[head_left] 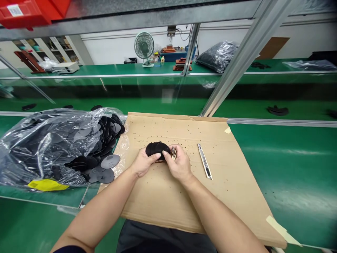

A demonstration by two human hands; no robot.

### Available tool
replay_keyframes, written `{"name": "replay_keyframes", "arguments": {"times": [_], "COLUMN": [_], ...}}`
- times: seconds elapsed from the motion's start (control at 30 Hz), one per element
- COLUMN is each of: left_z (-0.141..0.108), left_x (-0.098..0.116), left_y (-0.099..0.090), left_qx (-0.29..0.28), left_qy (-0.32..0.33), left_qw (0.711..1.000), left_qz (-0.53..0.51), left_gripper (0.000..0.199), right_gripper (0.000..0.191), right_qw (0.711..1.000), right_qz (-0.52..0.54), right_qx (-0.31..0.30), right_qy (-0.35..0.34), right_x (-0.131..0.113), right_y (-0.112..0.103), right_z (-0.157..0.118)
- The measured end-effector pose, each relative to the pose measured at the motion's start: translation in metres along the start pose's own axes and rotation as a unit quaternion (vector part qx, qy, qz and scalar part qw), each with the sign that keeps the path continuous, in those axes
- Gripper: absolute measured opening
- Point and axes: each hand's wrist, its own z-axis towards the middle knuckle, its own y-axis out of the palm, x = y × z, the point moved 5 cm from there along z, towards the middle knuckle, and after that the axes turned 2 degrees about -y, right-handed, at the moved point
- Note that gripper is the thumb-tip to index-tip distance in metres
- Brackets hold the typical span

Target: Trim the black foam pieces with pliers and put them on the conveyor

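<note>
A stack of black oval pieces (157,149) is held in front of me, over a sheet of brown cardboard (168,207). My left hand (142,163) wraps round the stack's left end, thumb pressed on its near side. At the right end, the thumb of my right hand (180,163) touches the stack. A small shiny metal tool (173,153), silver and gold in colour, sits among the right fingers; its exact kind is hard to make out. To the right of that hand, a box cutter (204,161) lies on the cardboard, apart from both hands.
On the left, a clear plastic bag (52,140) spills many dark oval pieces (110,161), beside a yellow label (48,185). Tiny black scraps dot the cardboard. A slanted metal post (237,66) rises behind it. Tape (283,230) marks the near right corner. A fan (144,46) stands behind.
</note>
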Motion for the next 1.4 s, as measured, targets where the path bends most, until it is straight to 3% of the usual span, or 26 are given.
{"name": "replay_keyframes", "arguments": {"times": [0.23, 0.47, 0.63, 0.83, 1.27, 1.4], "left_z": [0.002, 0.001, 0.001, 0.002, 0.005, 0.007], "left_x": [0.001, 0.002, 0.000, 0.003, 0.001, -0.001], "left_y": [-0.005, -0.006, -0.005, -0.006, -0.009, -0.012], "left_qx": [0.033, 0.034, 0.023, 0.016, 0.039, 0.051], "left_qy": [0.032, 0.025, 0.008, 0.003, -0.013, -0.071], "left_qw": [0.999, 0.999, 1.000, 1.000, 0.999, 0.996], "left_qz": [0.027, 0.027, 0.015, 0.019, 0.003, -0.028], "left_gripper": [0.029, 0.031, 0.030, 0.029, 0.037, 0.053], "right_gripper": [0.027, 0.023, 0.031, 0.035, 0.029, 0.027], "right_qw": [0.999, 0.992, 0.992, 0.984, 0.994, 0.987], "right_qz": [-0.031, 0.014, -0.010, -0.003, 0.010, 0.066], "right_qx": [-0.008, -0.126, -0.129, -0.176, -0.089, -0.097], "right_qy": [0.001, -0.009, -0.001, -0.023, -0.064, -0.110], "right_x": [0.000, -0.003, -0.001, -0.005, -0.009, -0.015], "right_y": [0.001, 0.001, -0.002, -0.001, 0.002, 0.006], "right_z": [0.001, 0.006, 0.009, 0.008, 0.004, 0.001]}}
